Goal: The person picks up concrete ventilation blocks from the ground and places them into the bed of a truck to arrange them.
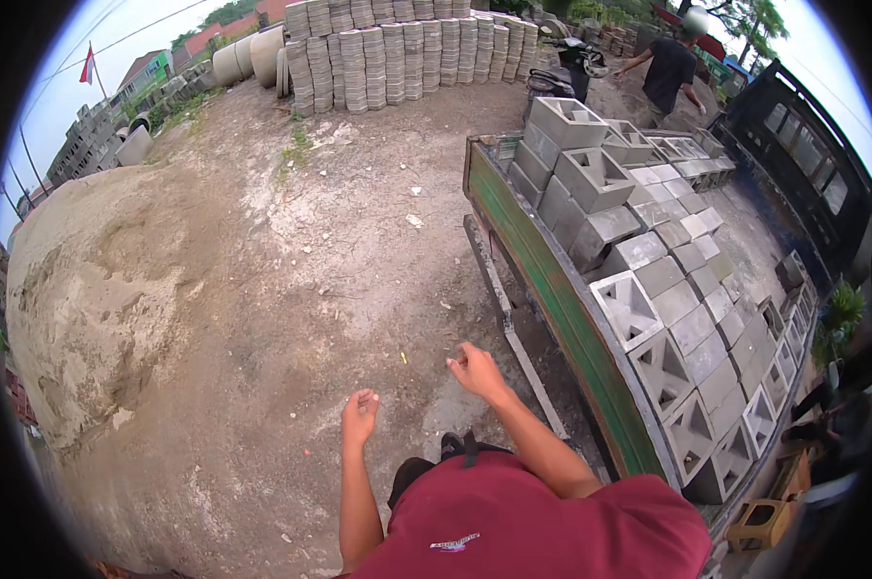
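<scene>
My left hand [360,416] hangs in front of my body, its fingers loosely bent and nothing in them. To its right, my right hand [476,371] is raised above the ground beside the truck bed, fingers half curled and apart, also without a load. The nearest large thing to it is the green side board [561,338] of the truck bed. Inside the bed lie rows of grey concrete blocks [694,330]. Hollow blocks with crossed openings [662,372] line the near edge, and more hollow blocks [592,178] are stacked at the far left corner.
A large sand heap [98,289] rises on the left. Tall stacks of paving blocks [388,63] stand at the back, near concrete pipes [265,55] and a parked motorcycle [576,69]. A person in dark clothes [669,75] is beyond the truck. A yellowish crate [759,524] sits at lower right.
</scene>
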Demonstrator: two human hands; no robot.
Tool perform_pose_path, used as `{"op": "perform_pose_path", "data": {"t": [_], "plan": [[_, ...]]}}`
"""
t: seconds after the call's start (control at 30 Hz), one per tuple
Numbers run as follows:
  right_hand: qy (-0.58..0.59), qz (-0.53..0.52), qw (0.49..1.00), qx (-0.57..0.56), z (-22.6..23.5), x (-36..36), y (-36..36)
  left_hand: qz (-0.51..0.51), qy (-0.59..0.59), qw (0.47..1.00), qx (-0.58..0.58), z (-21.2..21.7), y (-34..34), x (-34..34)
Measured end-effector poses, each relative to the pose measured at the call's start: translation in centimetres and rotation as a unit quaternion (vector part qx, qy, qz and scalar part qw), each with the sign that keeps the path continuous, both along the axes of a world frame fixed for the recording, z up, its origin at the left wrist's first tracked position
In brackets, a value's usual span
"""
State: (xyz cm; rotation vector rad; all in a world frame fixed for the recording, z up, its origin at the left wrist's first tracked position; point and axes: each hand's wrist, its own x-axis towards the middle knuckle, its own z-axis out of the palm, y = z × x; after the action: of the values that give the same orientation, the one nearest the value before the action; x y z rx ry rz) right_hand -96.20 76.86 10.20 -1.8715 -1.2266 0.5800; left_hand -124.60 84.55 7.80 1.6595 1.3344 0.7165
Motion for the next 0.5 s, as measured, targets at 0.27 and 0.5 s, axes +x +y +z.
{"op": "perform_pose_path", "data": {"t": [0.27,0.5], "plan": [[0.039,-0.095,0.994,0.048,4.6,10.5,19.1,-0.12,-0.064,0.991,-0.009,2.0,25.7,12.7],[0.036,-0.281,0.952,0.115,5.8,21.7,35.1,-0.242,-0.077,0.967,-0.002,3.8,50.6,25.9]]}}
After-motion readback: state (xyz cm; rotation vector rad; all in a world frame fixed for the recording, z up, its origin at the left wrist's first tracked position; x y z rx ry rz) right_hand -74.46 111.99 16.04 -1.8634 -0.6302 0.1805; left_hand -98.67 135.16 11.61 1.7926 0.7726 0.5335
